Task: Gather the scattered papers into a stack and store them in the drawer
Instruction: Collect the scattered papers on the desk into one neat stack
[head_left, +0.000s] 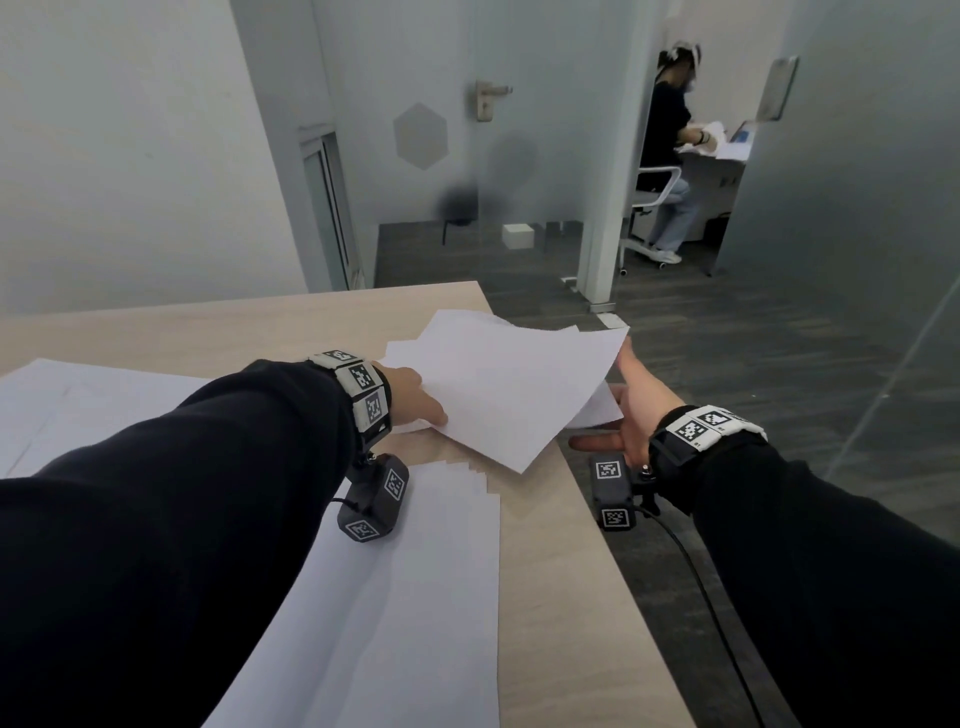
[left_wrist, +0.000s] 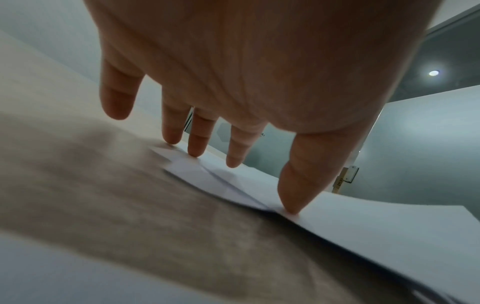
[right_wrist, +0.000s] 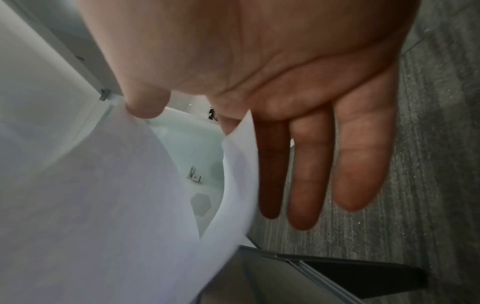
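Loose sheets (head_left: 498, 384) at the desk's (head_left: 561, 545) right edge: light, floppy, slippery. Left hand (head_left: 415, 395) presses them flat-fingered; right hand (head_left: 636, 410) pinches the overhanging edge. Grip both edges.

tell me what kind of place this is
Most likely an office: a light wood desk strewn with white papers, frosted glass partitions on grey carpet, and another person seated at a further desk.

Left hand (head_left: 415, 395) fingers hidden under papers (head_left: 498, 389)
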